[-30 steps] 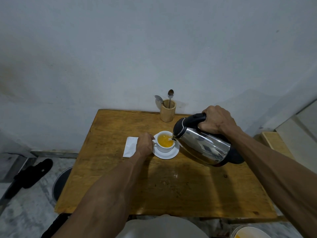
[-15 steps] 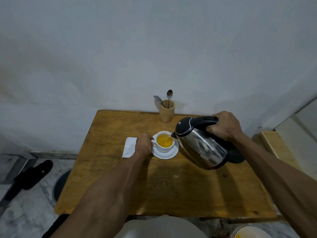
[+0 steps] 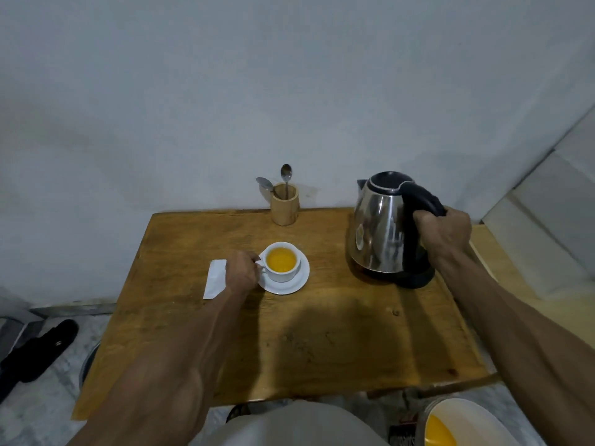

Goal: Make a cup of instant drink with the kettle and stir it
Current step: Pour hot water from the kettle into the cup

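On the wooden table (image 3: 289, 333), the kettle (image 3: 383, 226) stands upright at the right, right hand (image 3: 446, 235) clenched on its handle, left hand (image 3: 241, 273) pinching the filled cup (image 3: 281, 262) on its saucer (image 3: 289, 284); pouring appears complete, and stirring next calls for a spoon (image 3: 286, 178) from the holder (image 3: 284, 204).

Polished, mirror-bright steel on the kettle (image 3: 380, 233) body at right of centre, with matt black plastic for lid, handle and base. Glossy white ceramic for the cup (image 3: 282, 262) and saucer (image 3: 291, 282) at centre. Worn, matt wood with dark stains and visible grain for the tabletop (image 3: 322, 342). Smooth pale bamboo-like wood for the holder (image 3: 284, 205) at the top edge, shiny metal for the two spoons (image 3: 286, 174) in it. Flat white paper for the sachet (image 3: 215, 282), left of centre. Matt, faintly uneven plaster on the wall (image 3: 257, 91).
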